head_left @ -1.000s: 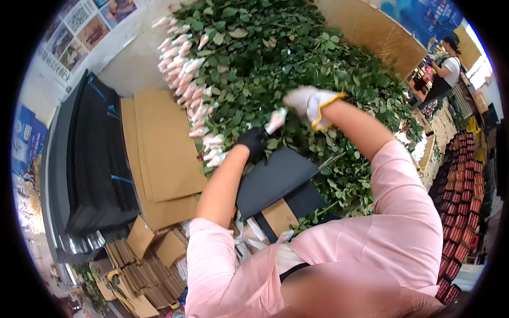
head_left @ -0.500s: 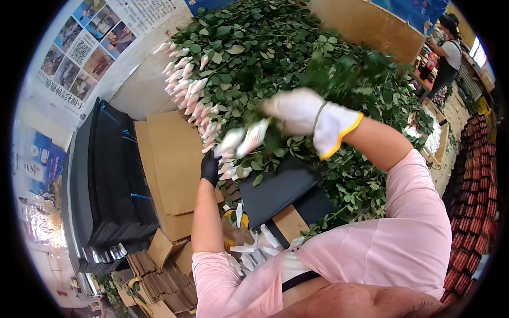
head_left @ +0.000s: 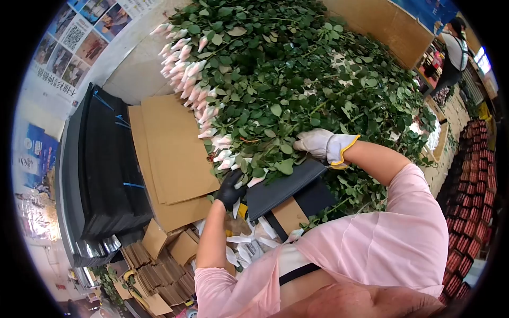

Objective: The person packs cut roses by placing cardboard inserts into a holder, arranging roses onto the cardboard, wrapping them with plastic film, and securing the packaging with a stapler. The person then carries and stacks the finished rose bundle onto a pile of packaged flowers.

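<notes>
A large heap of leafy roses [head_left: 275, 79] lies ahead, its pale pink and white heads [head_left: 193, 90] in white sleeves along the left side. My left hand [head_left: 230, 192], in a black glove, is at the lowest heads with its fingers curled. A small pale piece shows at its fingertips, too small to name. My right hand [head_left: 317, 144], in a white glove with a yellow cuff, is closed low among the leaves on rose stems; its fingertips are partly hidden. Just below, a dark folder-like board [head_left: 286, 186] lies under the nearest roses.
Brown cardboard sheets [head_left: 172, 153] and a tall stack of black sheets [head_left: 108, 175] stand at the left. White sleeves [head_left: 252, 246] lie loose near my body, beside folded cardboard [head_left: 164, 270]. Red-and-black stacked items [head_left: 472, 191] line the right. A person [head_left: 453, 53] stands at the far right.
My right hand has come down from above the heap, and the blurred roses by it now rest on the pile. My left hand has shifted right and toward my body.
</notes>
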Demonstrator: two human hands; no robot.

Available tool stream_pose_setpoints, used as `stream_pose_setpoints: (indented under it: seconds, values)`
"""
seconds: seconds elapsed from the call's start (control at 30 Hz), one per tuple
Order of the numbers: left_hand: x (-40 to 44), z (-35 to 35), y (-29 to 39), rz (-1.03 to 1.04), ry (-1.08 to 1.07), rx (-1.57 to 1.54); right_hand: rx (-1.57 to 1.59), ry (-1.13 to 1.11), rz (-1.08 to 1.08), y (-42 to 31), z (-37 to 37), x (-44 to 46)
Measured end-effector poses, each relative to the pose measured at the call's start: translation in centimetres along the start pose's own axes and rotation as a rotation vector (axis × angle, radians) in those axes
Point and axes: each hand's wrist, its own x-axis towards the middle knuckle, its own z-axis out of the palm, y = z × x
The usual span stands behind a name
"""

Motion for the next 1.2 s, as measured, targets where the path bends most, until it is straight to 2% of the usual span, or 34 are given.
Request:
stream_pose_setpoints:
  seconds: [0.07, 0.13, 0.17, 0.2, 0.27, 0.33, 0.37, 0.4, 0.47, 0.53, 0.57, 0.6, 0.67, 0.8, 0.87, 0.9, 1.0, 1.03, 1.07, 1.1, 1.13, 1.2]
  values:
    - [-0.6, -0.1, -0.7, -0.012, 0.007, -0.012, -0.099, 0.036, 0.003, 0.3, -0.1, -0.2]
    - [-1.1, -0.7, 0.2, 0.001, 0.122, -0.032, -0.163, 0.073, -0.020, 0.0, -1.6, -0.9]
    - [-1.4, -1.5, 0.5, -0.124, 0.116, -0.102, -0.161, 0.077, -0.025, 0.0, -1.7, -1.2]
    - [-1.1, -2.5, -0.7, -0.141, 0.133, -0.211, -0.203, 0.164, -0.092, 0.2, -1.7, -1.7]
    - [-0.5, -5.5, -1.4, -0.360, 0.213, -0.536, -0.243, 0.257, -0.174, -0.8, -4.0, -1.8]
    - [-0.2, -7.8, -0.8, -0.195, 0.243, -0.863, -0.203, 0.224, 0.009, -4.2, -10.3, -2.2]
    - [1.3, -8.5, -0.3, -0.263, 0.321, -1.213, -0.162, 0.423, -0.058, -5.0, -11.8, -2.2]
    - [2.1, -9.3, 1.9, -0.144, 0.306, -1.039, -0.121, 0.621, -0.124, -5.4, -12.7, -2.1]
    - [4.0, -10.4, 5.6, -0.112, 0.438, -1.020, -0.113, 0.634, -0.133, -4.9, -12.3, -0.9]
    - [4.8, -11.5, 7.8, -0.066, 0.494, -1.028, -0.129, 0.362, -0.131, -3.7, -9.8, 1.0]
    - [5.0, -11.5, 7.8, -0.050, 0.470, -1.075, -0.025, 0.196, -0.179, -3.0, -8.2, 2.5]
    - [5.2, -11.2, 7.2, -0.055, 0.483, -1.086, 0.076, 0.355, -0.343, -2.0, -5.6, 3.7]
    - [5.5, -10.5, 4.8, -0.153, 0.415, -1.249, -0.072, 0.489, -0.270, -2.8, -3.6, 5.5]
    - [4.2, -9.2, 2.3, -0.076, 0.359, -1.331, -0.134, 0.387, -0.261, -3.7, -2.2, 8.9]
    - [3.7, -8.9, 2.3, 0.154, 0.319, -1.393, 0.018, -0.091, -0.045, -4.5, -2.7, 9.8]
    - [3.8, -8.8, 0.1, 0.219, 0.304, -1.396, 0.057, -0.193, 0.021, -5.8, -4.8, 9.1]
    - [2.6, -7.8, -0.6, 0.038, 0.435, -1.636, 0.283, -0.105, -0.165, -4.8, -8.3, 8.5]
    - [2.8, -7.5, -0.7, 0.042, 0.442, -1.650, 0.308, 0.035, -0.203, -4.5, -11.1, 7.6]
    - [3.1, -7.3, -0.7, 0.057, 0.454, -1.367, 0.337, 0.175, -0.241, -4.4, -14.4, 6.4]
    - [3.4, -7.3, -0.7, 0.066, 0.459, -1.080, 0.164, 0.418, -0.105, -4.0, -16.7, 5.3]
    - [3.7, -7.6, 1.6, -0.006, 0.516, -1.256, -0.011, 0.659, 0.030, -3.9, -18.7, 4.2]
    - [4.9, -8.9, 4.1, 0.102, 0.518, -0.925, -0.145, 0.824, 0.117, -5.0, -22.6, 2.1]
